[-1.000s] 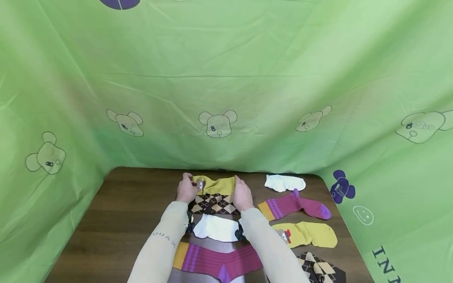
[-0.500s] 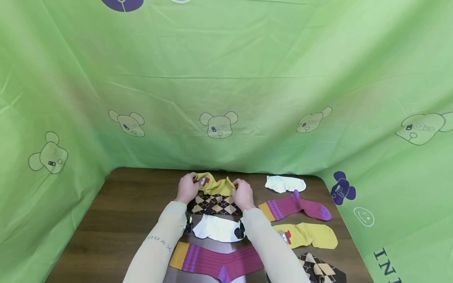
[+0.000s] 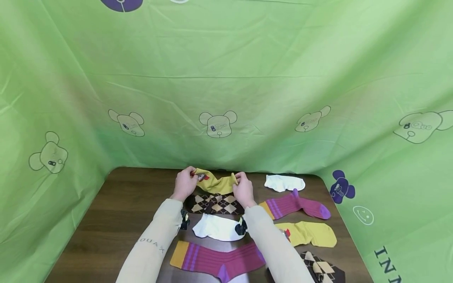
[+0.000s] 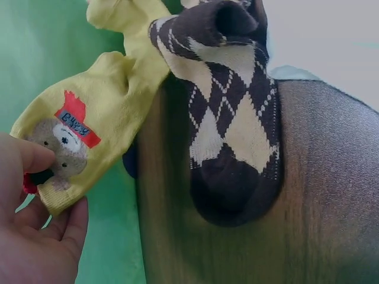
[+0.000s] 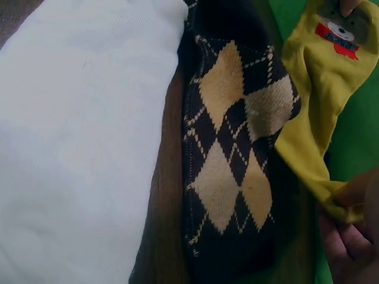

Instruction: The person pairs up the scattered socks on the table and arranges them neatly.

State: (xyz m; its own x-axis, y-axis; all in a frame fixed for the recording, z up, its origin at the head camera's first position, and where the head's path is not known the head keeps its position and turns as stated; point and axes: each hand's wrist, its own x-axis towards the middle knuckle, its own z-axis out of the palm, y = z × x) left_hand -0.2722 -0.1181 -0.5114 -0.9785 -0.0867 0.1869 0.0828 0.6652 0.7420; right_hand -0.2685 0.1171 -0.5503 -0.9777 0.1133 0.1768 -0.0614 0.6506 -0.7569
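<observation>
A yellow sock with a bear print is stretched between both hands at the table's back edge. My left hand pinches its printed end; the left wrist view shows thumb and fingers of that hand on the yellow sock. The other end is pinched by my right hand, also seen at the corner of the right wrist view, fingers round the yellow fabric. The sock's middle sags just behind a brown argyle sock lying on the table.
Nearer me lie a white sock and a magenta sock. To the right are another white sock, a magenta one, a yellow one and an argyle one. A green curtain stands behind the table.
Both ends of the yellow sock have risen off the argyle sock's back edge, leaving its middle drooping. My left hand has shifted slightly up and left.
</observation>
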